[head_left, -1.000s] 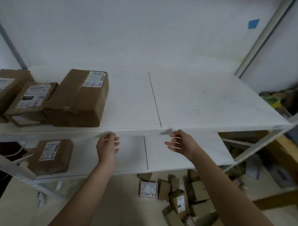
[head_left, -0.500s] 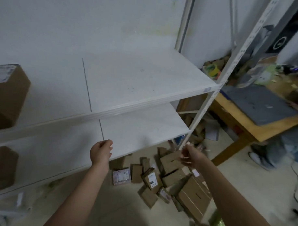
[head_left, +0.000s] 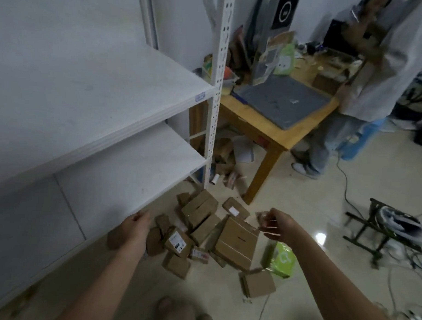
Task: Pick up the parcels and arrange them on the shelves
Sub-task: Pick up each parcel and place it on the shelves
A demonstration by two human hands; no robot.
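View turned right, left hand point(head_left: 133, 229) and right hand point(head_left: 278, 225) nearer floor parcels point(head_left: 235, 242)

L hand point(head_left: 134, 229) by lower shelf point(head_left: 133, 162) edge, fingers hidden. R hand point(head_left: 280, 225) loosely curled, holding nothing, over parcels point(head_left: 235, 242) piled on floor point(head_left: 304, 194). Green bag point(head_left: 282, 259) beside pile; wooden worktop point(head_left: 261, 124) behind.

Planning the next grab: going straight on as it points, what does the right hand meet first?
Probably the large flat cardboard parcel lying just beyond the right hand, though depth is unclear.
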